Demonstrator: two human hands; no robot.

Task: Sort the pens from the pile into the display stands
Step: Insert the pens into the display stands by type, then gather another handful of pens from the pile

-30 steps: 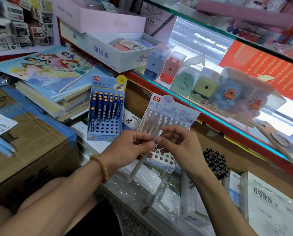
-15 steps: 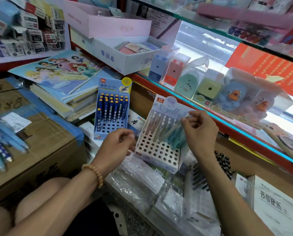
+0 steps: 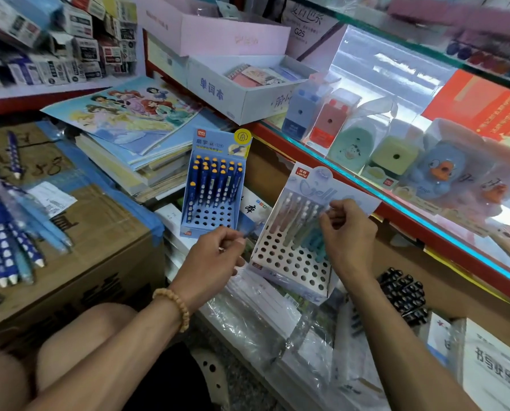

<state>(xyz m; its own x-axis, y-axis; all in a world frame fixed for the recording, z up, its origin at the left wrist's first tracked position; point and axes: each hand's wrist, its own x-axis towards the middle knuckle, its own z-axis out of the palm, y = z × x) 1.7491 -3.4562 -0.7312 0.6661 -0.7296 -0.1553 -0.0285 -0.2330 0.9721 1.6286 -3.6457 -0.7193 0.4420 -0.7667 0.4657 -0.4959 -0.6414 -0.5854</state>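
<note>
"LANTU" sits on a red tag atop the white display stand [image 3: 289, 262] at centre — "G25" on a white box [image 3: 304, 25] at upper centre — "单词本" on the pale blue box [image 3: 218, 90] below it.

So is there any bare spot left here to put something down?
Little. The cardboard box top is bare between the loose pens and its blue-taped edge. Both stands have empty front holes: blue stand, white stand. Elsewhere, books, plastic wrap and boxes crowd everything.

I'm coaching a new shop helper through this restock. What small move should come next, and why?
Probably reach the left hand to the loose blue pens on the cardboard box: the blue stand has open holes, and the right hand is busy at the white stand.
</note>
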